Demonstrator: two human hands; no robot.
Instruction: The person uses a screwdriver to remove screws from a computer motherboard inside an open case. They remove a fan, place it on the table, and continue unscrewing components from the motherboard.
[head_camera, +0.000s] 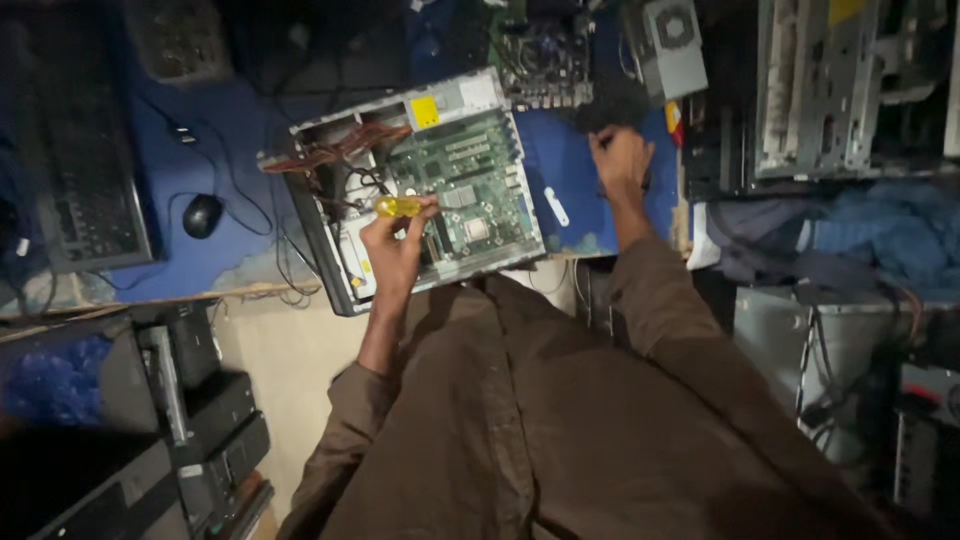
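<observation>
My left hand (392, 243) grips a screwdriver with a yellow handle (396, 207) over the open computer case (318, 226). Inside the case lies a green motherboard (463, 183), with a bundle of reddish cables (335, 150) at its far left corner. My right hand (620, 160) reaches out to the far right of the blue table top (560, 165), fingers curled down onto a dark thing that I cannot make out. A small white part (556, 206) lies on the blue surface between the case and that hand.
A black mouse (202, 215) and keyboard (88, 190) lie at the left. A second circuit board (543, 55) and a grey power supply (672, 45) sit at the back. A metal chassis (820, 85) and blue cloth (880, 235) are at the right; dark computer cases (190, 420) stand below left.
</observation>
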